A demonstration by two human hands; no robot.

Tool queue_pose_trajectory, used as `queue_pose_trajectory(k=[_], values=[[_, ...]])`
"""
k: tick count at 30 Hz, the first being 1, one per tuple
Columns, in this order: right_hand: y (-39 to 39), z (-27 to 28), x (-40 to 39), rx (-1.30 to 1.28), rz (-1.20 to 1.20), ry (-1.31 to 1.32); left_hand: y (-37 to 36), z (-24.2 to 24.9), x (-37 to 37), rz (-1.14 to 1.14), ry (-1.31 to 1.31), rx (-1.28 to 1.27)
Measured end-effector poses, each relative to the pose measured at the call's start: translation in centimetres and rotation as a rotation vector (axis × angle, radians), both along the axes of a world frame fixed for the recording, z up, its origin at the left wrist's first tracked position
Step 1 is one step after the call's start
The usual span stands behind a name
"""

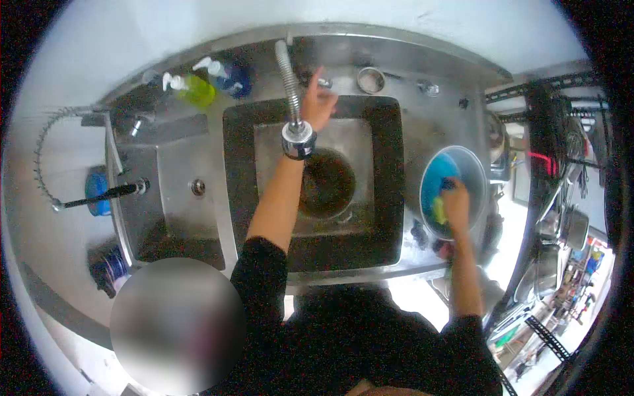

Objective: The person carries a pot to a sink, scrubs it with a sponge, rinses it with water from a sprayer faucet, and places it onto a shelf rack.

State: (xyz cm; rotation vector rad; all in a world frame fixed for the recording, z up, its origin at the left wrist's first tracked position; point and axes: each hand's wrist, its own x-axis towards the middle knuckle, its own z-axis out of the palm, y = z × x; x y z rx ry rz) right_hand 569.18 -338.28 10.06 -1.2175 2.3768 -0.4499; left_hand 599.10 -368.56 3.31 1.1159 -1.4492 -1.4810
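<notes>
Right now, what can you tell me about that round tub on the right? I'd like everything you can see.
The tub is round and open-topped, with a pale grey rim that looks like metal or plastic. Inside, a bright blue area covers much of its left side; whether that is lining or contents isn't clear. Its mouth faces the camera, right of the large sink. The right hand reaches in with a yellow-green thing. Its underside is hidden.

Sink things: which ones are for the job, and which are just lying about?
Probably for the job:
round container, right hand inside
yellow-green thing beside that hand
faucet, left hand close by

Seemingly just standing about:
green pump bottle
blue pump bottle
small round dish
</notes>
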Motion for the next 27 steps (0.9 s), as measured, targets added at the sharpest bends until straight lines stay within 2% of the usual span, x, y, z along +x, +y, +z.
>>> queue_pose_trajectory(k=[1,4,6,8,11,14,15,19,23,25,27], values=[[-0.4,1.9,0.4,-0.053,-0.05,0.013,-1.2,0.5,-0.4,-0.058,0.082,0.161],[-1.5,6.1,2.2,-0.202,-0.059,0.139,-0.8,-2.7,0.3,-0.177,0.13,0.312],[-3.7,9.5,5.3,-0.202,-0.097,0.049,1.8,-4.4,2.5,-0.178,0.131,0.367],[-5.2,9.8,7.6,-0.28,-0.082,-0.023,5.0,-5.6,5.5,-0.067,0.111,0.44],[-7.1,7.8,10.8,-0.229,-0.042,-0.298,10.3,-7.8,10.1,0.184,0.074,0.642],[-8.6,5.7,14.2,-0.276,0.25,-0.178,14.5,-9.7,12.1,0.391,0.169,0.862],[-9.1,5.6,15.2,-0.279,0.28,-0.185,15.4,-10.8,12.6,0.449,0.232,0.885],[-9.8,6.0,17.6,-0.292,0.402,-0.143,15.5,-12.9,13.3,0.609,0.305,0.839],[-8.7,6.7,17.6,-0.238,0.406,-0.114,13.7,-13.0,14.1,0.595,0.315,0.696],[-7.7,6.4,17.2,-0.239,0.399,-0.097,12.4,-11.2,14.1,0.604,0.374,0.606],[-6.9,6.2,17.1,-0.243,0.383,-0.081,11.3,-9.2,13.6,0.564,0.324,0.503]])
